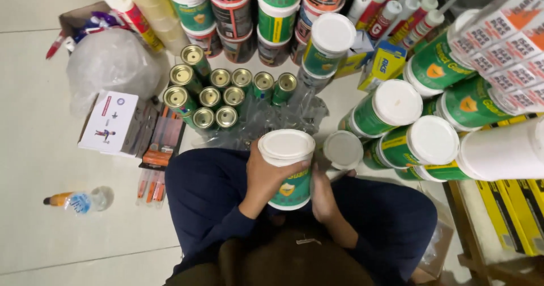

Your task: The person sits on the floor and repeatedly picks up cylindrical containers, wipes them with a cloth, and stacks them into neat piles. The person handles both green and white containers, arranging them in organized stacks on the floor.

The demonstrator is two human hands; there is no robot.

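I hold a green tub with a white lid [287, 164] upright over my lap. My left hand [266, 179] wraps around its left side. My right hand [323, 194] is pressed against its lower right side, partly hidden behind it. A second white-lidded tub [343, 149] stands just to the right, touching my right hand's area. Several small green cans with gold tops [218, 96] stand on clear plastic wrap on the floor just beyond the held tub.
Stacks of green and white-lidded tubs [396, 107] crowd the right and far side. Sealant tubes [396, 14] lean at the back. A white box [110, 121], a plastic bag [110, 62], blister packs [161, 144] and a small bottle [79, 201] lie on the tiled floor at left.
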